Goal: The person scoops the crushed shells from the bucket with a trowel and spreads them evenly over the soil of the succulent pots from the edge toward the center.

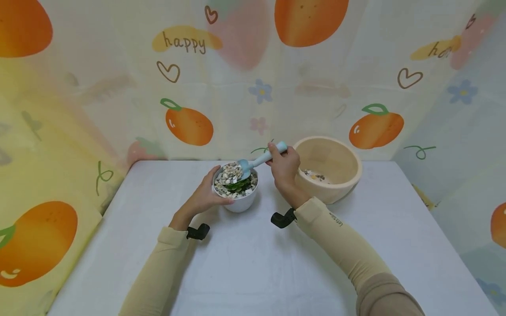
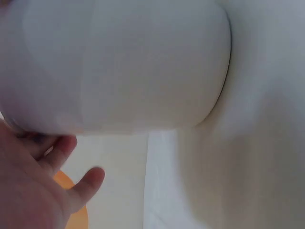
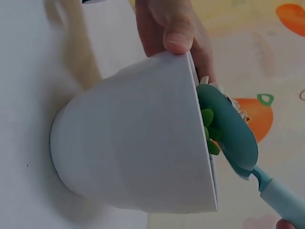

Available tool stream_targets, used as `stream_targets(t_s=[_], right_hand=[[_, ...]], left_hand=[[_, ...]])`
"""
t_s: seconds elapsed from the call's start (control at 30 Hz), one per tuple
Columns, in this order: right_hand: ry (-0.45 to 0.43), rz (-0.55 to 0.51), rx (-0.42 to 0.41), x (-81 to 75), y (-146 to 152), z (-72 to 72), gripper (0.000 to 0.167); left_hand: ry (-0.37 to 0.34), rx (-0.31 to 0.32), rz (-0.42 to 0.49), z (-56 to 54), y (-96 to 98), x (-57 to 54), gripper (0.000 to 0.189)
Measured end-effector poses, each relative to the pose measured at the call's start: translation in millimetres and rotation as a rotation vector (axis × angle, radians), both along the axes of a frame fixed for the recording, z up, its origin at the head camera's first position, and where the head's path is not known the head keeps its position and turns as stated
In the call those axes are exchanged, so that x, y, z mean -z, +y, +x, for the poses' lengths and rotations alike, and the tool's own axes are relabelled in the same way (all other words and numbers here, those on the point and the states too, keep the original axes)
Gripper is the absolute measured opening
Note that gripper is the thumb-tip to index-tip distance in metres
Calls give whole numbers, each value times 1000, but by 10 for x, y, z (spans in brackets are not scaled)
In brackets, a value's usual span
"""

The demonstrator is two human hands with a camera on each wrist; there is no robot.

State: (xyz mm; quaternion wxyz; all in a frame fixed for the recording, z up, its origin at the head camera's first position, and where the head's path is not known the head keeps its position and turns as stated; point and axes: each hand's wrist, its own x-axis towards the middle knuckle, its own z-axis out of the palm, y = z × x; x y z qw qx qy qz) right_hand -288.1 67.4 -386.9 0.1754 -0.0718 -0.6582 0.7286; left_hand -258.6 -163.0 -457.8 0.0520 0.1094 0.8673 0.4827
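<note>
A white plant pot [image 1: 239,204] stands on the table, holding a green succulent [image 1: 238,186] ringed by small pebbles. My left hand [image 1: 205,192] grips the pot's rim from the left side, thumb towards me in the head view. My right hand [image 1: 285,166] holds a light-blue trowel [image 3: 230,131] by its handle. The trowel's blade, heaped with pebbles [image 1: 232,172], is over the pot's mouth, just above the succulent. In the left wrist view the pot's side fills most of the frame, beside the left hand's fingers [image 2: 88,183].
To the right of the pot stands a large cream bowl [image 1: 348,177] with some pebbles [image 1: 315,176] at its bottom. A white cloth covers the table [image 1: 245,267]. Behind it hangs a curtain [image 1: 284,101] printed with oranges.
</note>
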Motion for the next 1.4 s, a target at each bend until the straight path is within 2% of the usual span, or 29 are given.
stream_targets(t_s=[0.17, 0.37, 0.53, 0.83, 1.2, 1.4], right_hand=[[16, 9, -12, 17, -8, -6, 28], [28, 28, -22, 8, -17, -11, 29], [21, 47, -30, -10, -27, -23, 29], [46, 118, -35, -65, -6, 18, 31], [28, 55, -61, -59, 28, 17, 30], [-2, -12, -49, -13, 35, -2, 30]], left_hand=[[-6, -32, -38, 56, 36, 8, 124], [19, 33, -78, 24, -5, -49, 122], [9, 67, -73, -14, -39, -69, 122], [10, 45, -37, -19, -20, -56, 118], [6, 11, -17, 25, 11, -26, 119], [3, 4, -54, 45, -11, -47, 120]])
